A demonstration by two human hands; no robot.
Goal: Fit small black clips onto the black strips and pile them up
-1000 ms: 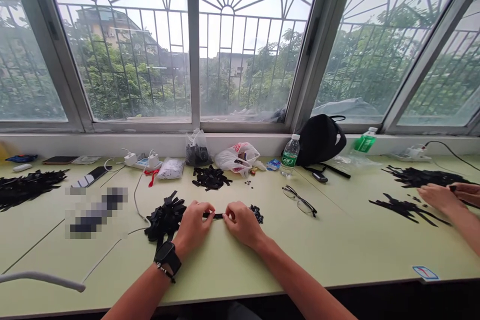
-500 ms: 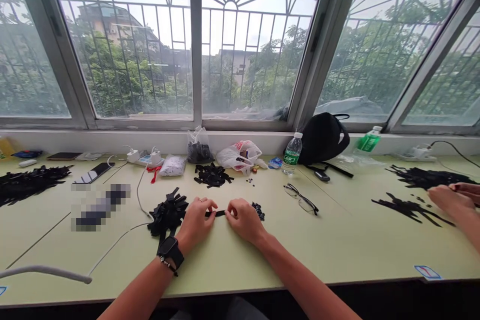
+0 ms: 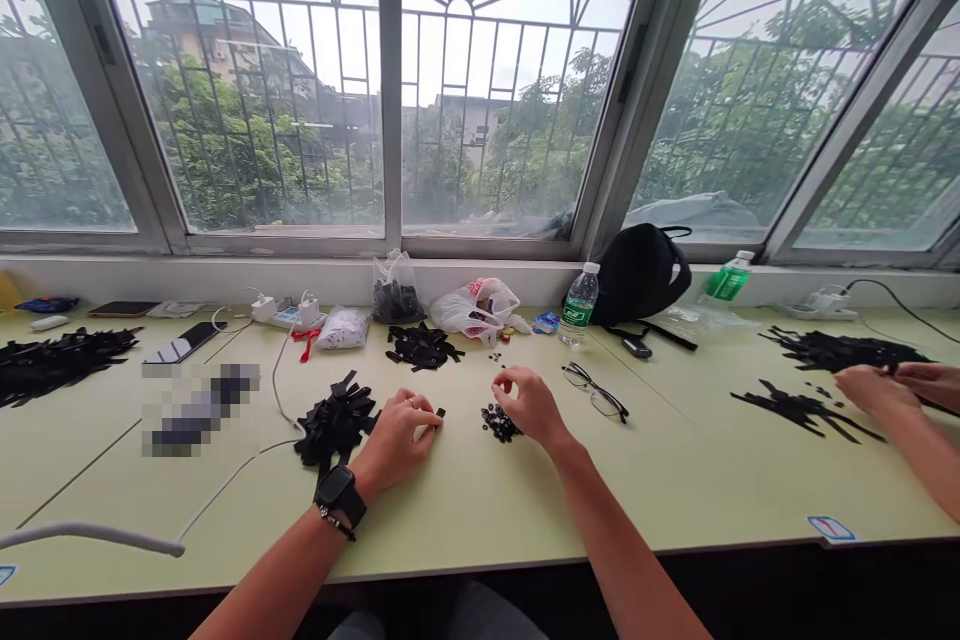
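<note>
- The black strip [image 3: 439, 413] is in your left hand [image 3: 397, 435]. The fingers are closed around it, and only its short end pokes out past the fingertips.
- That hand rests on the table [image 3: 465, 510], just right of the heap of black strips [image 3: 336, 422] and almost touching it.
- Your right hand [image 3: 527, 402] sits farther right of the heap, apart from the left hand. Its fingers curl down with their tips at a cluster of small black pieces [image 3: 496, 425]. You cannot tell whether they are pinching one.
- A black watch [image 3: 341, 497] is strapped to your left wrist, on the near side of the heap.
- Behind the heap, towards the window, lies a smaller scatter of strips [image 3: 420, 345]. A clear bag of dark bits [image 3: 396, 292] and a white plastic bag [image 3: 476, 308] lie beyond it.
- A pair of glasses [image 3: 596, 395] lies open on the table right of the heap, just past your right hand.
- Farther right and back from the heap, a water bottle [image 3: 577, 305] stands upright beside a black bag [image 3: 641, 270].
- A white cable [image 3: 90, 530] lies well to the left of the heap, by the near edge.
- Far to the right of the heap, another person's hand [image 3: 874, 388] rests beside a separate spread of strips [image 3: 802, 410].
</note>
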